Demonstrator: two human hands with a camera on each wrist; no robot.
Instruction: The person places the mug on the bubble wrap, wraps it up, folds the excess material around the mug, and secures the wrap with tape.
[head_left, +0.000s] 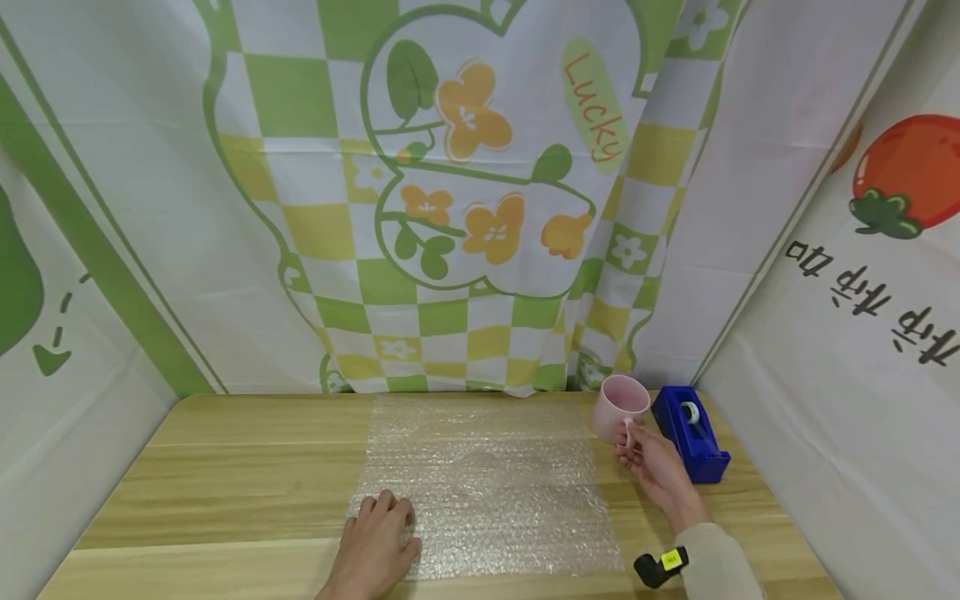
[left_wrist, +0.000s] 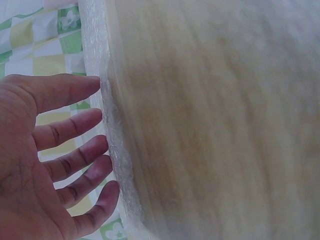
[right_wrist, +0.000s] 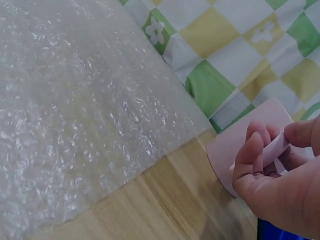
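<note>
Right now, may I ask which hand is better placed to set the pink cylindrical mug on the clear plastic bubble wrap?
Probably the right hand: it holds the pink mug by its handle, beside the clear bubble wrap's right edge. The left hand is at the left edge.

the left hand lies back upward, its fingers slightly bent and spread, the thumb held apart from them. the right hand reaches farther forward, fingers curled into a grip, the right wrist bare behind it.
</note>
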